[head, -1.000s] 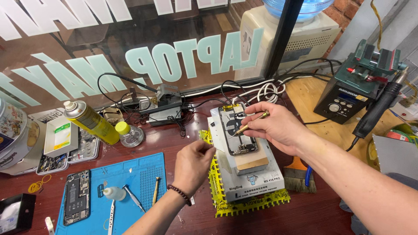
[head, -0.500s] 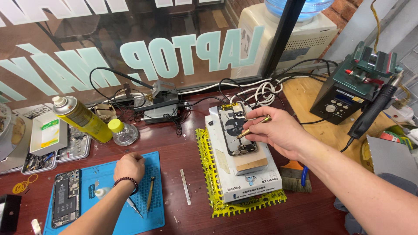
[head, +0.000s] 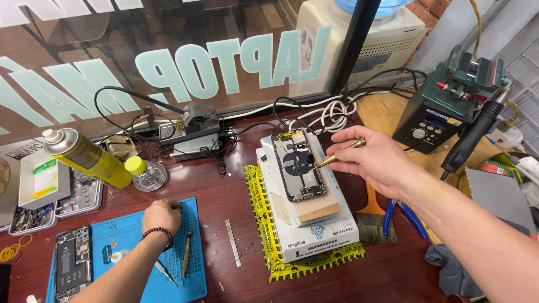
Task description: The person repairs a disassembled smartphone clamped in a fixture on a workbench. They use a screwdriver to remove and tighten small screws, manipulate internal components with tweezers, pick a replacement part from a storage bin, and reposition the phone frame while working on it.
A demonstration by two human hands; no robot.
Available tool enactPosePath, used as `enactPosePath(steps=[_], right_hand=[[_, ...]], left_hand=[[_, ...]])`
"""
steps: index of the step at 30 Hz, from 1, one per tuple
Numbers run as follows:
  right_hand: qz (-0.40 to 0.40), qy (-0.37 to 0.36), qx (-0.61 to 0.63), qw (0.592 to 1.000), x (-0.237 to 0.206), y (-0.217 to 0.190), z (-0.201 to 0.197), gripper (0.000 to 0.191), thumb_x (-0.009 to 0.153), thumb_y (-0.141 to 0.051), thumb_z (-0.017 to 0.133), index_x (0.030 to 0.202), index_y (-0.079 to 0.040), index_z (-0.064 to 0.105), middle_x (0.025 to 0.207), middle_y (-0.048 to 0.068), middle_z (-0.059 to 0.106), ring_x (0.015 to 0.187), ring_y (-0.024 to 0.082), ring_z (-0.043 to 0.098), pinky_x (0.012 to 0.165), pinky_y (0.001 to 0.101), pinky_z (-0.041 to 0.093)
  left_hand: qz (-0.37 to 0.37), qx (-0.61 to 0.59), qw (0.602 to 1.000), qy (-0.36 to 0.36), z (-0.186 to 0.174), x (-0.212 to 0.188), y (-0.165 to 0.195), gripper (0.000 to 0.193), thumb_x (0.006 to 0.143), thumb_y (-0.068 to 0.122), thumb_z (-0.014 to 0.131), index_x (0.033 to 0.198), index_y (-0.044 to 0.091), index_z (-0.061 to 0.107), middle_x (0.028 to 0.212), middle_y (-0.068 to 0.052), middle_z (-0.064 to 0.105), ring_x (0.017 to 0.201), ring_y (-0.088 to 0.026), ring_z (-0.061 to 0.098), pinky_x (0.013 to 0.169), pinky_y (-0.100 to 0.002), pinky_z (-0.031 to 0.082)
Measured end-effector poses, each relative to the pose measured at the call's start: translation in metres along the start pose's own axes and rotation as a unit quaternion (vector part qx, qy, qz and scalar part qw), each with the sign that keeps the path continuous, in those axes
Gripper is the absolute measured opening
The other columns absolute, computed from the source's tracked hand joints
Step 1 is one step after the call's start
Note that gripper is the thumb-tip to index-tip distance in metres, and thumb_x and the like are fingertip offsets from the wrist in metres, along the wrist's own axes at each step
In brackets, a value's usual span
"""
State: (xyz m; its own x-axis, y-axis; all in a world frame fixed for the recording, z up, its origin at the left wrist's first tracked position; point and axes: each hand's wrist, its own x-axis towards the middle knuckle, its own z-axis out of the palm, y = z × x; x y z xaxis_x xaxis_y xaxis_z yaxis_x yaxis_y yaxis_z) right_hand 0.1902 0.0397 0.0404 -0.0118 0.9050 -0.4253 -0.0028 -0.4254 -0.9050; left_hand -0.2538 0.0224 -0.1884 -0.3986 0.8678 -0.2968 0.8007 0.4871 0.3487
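Right hand (head: 375, 163) pinches a slim brass-handled screwdriver (head: 339, 154), tip on the opened black phone (head: 297, 165); keep it upright. Left hand (head: 161, 216) rests curled and empty on the blue mat (head: 193, 258).

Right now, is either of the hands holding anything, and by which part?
The right hand pinches a brass-coloured screwdriver along its handle, tip on the opened phone. The left hand rests on the blue mat; any grip is hidden.

The small gold screwdriver (head: 338, 153) is tilted, its tip touching the open phone (head: 298, 165). The phone lies flat on a wood block, back off, dark parts and gold bits showing inside.
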Motion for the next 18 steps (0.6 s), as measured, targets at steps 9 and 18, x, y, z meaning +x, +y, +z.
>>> enactPosePath(steps=[9, 18], right_hand=[[-0.002, 0.007, 0.003, 1.000, -0.001, 0.006, -0.006, 0.031, 0.088, 0.006, 0.060, 0.119, 0.002, 0.058, 0.113, 0.018, 0.067, 0.103, 0.027, 0.070, 0.094, 0.0382, 0.061], [-0.004, 0.006, 0.008, 1.000, -0.002, 0.009, -0.010, 0.032, 0.088, 0.005, 0.061, 0.120, 0.002, 0.057, 0.114, 0.018, 0.067, 0.104, 0.026, 0.069, 0.095, 0.0380, 0.060]], left_hand=[[-0.032, -0.015, 0.999, -0.027, 0.011, -0.022, 0.021, 0.034, 0.089, 0.021, 0.065, 0.120, 0.014, 0.078, 0.121, -0.021, 0.072, 0.115, -0.038, 0.068, 0.102, -0.044, 0.054], [-0.092, -0.138, 0.986, 0.022, 0.017, -0.020, 0.028, 0.043, 0.086, 0.020, 0.067, 0.128, 0.011, 0.073, 0.119, -0.025, 0.073, 0.113, -0.036, 0.071, 0.101, -0.043, 0.053]])
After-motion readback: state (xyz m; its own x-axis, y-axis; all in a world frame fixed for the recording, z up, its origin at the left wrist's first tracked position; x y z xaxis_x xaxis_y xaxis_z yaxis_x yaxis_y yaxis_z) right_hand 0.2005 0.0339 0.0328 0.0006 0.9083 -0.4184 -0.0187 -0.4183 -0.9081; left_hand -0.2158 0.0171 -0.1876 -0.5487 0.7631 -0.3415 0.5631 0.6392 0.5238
